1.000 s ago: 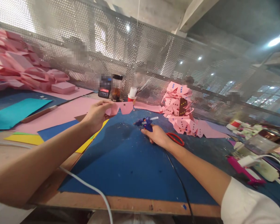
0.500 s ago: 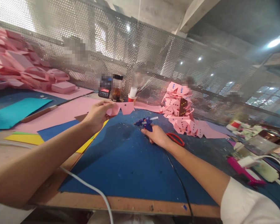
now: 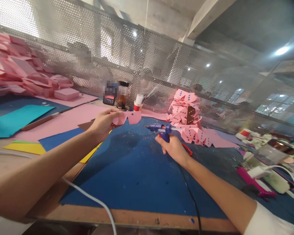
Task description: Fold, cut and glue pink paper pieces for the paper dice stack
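Notched pink paper [image 3: 134, 118] (dark-spotted) is held left of a blue glue gun [image 3: 163, 129].

Left hand [image 3: 104, 124] pinching pink paper [image 3: 133, 117], right hand [image 3: 172, 147] gripping glue gun [image 3: 163, 130]

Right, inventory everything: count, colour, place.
paper piece: one, pink, centre
glue gun: one, blue, centre
dotted papers: many, mostly pink, back right
loop: one, red, near dotted papers
folded paper: heap, pink, far left
sheet: one, teal, left
other sheets: several, mixed, left
mat: one, blue, centre
phone: one, dark, back centre
jar: one, clear, beside phone
cup: one, red-and-white, right of jar
cord: one, black, front right
cable: one, white, front left
clutter: many, mixed, far right
mesh: one, grey, back
people: several, blurred, behind mesh
left grip: one, holding paper piece
right grip: one, holding glue gun
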Demonstrator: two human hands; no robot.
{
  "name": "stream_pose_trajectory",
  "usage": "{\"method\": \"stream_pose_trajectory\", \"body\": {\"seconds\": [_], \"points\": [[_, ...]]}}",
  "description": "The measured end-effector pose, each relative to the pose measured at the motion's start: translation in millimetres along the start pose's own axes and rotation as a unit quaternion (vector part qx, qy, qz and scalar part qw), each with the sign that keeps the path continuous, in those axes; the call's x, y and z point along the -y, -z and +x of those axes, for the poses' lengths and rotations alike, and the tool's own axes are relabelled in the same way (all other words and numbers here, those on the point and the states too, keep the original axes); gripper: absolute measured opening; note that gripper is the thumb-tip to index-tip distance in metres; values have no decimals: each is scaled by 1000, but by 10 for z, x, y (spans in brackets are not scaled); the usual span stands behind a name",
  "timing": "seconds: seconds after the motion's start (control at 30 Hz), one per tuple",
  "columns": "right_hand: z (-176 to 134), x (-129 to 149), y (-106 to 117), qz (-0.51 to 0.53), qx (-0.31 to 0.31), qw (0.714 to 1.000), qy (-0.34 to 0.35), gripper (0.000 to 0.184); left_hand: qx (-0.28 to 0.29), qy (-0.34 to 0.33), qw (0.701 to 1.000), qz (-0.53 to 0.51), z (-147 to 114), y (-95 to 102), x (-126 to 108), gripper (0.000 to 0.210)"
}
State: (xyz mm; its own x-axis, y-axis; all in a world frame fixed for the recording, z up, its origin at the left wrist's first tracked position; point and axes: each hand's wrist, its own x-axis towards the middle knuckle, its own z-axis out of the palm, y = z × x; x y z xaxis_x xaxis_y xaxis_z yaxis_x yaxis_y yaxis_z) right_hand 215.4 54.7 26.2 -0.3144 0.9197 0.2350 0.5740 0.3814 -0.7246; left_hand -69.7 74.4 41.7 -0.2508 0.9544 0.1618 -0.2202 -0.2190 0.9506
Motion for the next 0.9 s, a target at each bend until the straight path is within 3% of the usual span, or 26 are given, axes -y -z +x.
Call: {"method": "stream_pose_trajectory", "body": {"seconds": [0.27, 0.5, 0.9], "points": [[-288, 146, 44, -48, -41, 998, 29, 38, 51, 47, 998, 13, -77, -96, 62, 30], [-317, 69, -7, -133, -97, 976, 141, 30, 88, 75, 993, 3, -171, -170, 29, 31], [-295, 15, -33, -186, -105, 961, 173, 24, 121, 81, 989, -11, -194, -177, 5, 31]]}}
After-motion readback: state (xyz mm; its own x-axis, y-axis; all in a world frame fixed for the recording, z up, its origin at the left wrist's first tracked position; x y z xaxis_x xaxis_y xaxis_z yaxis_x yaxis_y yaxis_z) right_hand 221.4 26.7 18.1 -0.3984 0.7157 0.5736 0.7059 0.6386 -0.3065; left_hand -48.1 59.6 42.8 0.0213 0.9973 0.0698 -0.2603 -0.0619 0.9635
